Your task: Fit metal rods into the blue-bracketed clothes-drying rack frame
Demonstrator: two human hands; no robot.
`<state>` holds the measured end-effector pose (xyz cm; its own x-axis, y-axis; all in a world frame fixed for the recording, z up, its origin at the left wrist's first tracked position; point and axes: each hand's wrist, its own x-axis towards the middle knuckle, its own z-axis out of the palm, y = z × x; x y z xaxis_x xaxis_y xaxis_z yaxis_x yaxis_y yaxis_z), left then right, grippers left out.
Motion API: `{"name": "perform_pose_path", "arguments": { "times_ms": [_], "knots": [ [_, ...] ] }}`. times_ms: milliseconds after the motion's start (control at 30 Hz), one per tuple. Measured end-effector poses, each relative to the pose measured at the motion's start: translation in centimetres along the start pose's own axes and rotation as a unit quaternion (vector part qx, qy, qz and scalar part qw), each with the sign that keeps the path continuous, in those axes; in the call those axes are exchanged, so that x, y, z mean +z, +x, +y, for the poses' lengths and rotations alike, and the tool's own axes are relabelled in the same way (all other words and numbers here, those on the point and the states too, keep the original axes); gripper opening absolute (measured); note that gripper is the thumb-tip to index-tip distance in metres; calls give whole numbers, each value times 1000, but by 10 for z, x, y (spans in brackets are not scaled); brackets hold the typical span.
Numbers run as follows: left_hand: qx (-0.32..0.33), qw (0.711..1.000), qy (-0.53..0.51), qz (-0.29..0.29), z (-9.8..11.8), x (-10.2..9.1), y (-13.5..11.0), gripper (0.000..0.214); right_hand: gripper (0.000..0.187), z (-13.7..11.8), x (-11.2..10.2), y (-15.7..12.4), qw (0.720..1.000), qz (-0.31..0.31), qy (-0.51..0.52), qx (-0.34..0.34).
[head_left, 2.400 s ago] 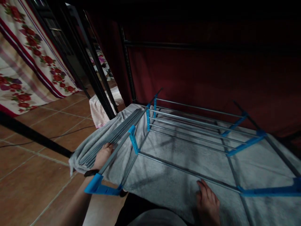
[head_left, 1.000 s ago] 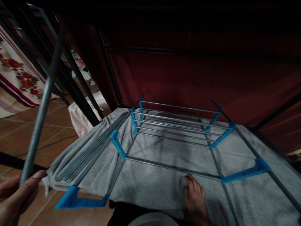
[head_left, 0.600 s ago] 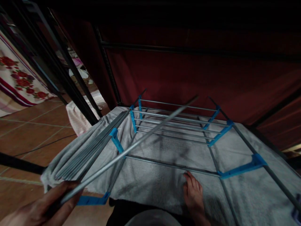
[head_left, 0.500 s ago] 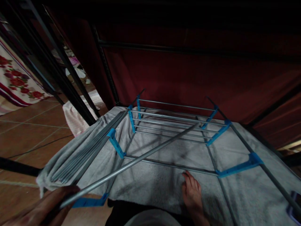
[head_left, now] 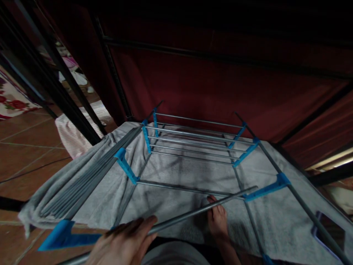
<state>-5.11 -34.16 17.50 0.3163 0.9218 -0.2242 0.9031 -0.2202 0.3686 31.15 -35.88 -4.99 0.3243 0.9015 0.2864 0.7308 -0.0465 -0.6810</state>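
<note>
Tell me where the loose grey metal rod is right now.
In the head view, the loose grey metal rod lies low and central, slanting from the left hand up toward a blue plastic bracket on the right.

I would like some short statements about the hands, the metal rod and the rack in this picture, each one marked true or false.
1. The left hand holds a grey metal rod. True.
2. The rack has red plastic connectors. False: the connectors are blue.
3. A grey towel lies under the rack. True.
4. The right hand grips the rod. False: it rests on the towel, below the rod.
5. The floor is carpeted. False: it shows brown tiles.
</note>
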Motion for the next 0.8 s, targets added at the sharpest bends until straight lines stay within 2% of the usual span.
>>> {"name": "perform_pose_path", "arguments": {
  "times_ms": [67,167,333,433,567,700,800],
  "knots": [
    [32,998,-5,-51,26,5,19,44,39,1,-5,1,995,10,95,42],
    [54,996,12,-67,39,15,41,41,40,-3,-17,4,964,40,226,137],
    [71,993,34,-84,25,30,63,39,43,-15,-39,12,903,58,347,247],
    [68,993,44,-89,17,38,73,40,47,-20,-45,18,843,76,446,292],
    [78,993,55,-72,4,50,88,44,35,-21,-48,24,772,102,534,330],
    [77,991,75,-81,-10,61,103,45,31,-17,-49,27,722,131,568,372],
    [77,988,85,-99,-17,69,112,45,30,-15,-50,25,706,144,576,386]
  ]
}}
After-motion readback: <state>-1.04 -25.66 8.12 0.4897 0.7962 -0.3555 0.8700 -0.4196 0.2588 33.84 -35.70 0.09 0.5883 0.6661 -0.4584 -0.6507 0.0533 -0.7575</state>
